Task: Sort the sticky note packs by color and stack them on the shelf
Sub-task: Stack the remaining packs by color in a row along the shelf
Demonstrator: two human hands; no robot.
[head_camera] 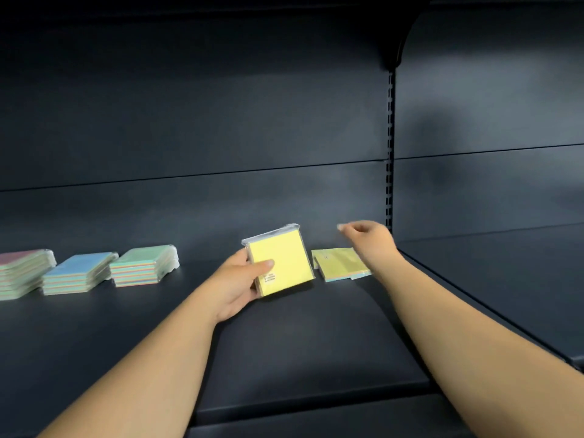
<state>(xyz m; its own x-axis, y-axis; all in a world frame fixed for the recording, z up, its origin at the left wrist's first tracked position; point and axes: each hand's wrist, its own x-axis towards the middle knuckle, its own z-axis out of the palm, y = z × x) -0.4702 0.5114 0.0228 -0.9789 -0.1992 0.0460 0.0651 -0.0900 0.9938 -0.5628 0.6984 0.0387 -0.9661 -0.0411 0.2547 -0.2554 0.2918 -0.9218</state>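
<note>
the dark metal shelf (284, 343) is stretching across the whole view, matte and smooth, with a slotted upright (391, 147) dividing its back panel. toward the left, three sorted stacks are sitting side by side: a pink-topped stack (22, 273) at the edge of view, a blue-topped stack (79, 273) just beside it, and a green-topped stack (143, 265), all flat square packs in glossy clear wrap with striped pastel edges.

the left hand (237, 279) is gripping a yellow pack (281, 263), thumb lying across its face and fingers curled behind, and is holding it tilted up off the shelf, its film wrap catching light at the top edge. the yellow stack (339, 263) is lying flat to the right of that pack, near but apart, a low pile whose layers are slightly askew.

the right hand (366, 235) is hovering above and just behind that stack, blurred; its fingers are looking loosely curled and holding nothing, though that is hard to tell for sure.

the coming move probably turns on this: the held pack's home lies to its right and slightly farther back, and the right hand is nearer to it, so the left is likely needing a short sideways carry and a flattening of the pack.
</note>
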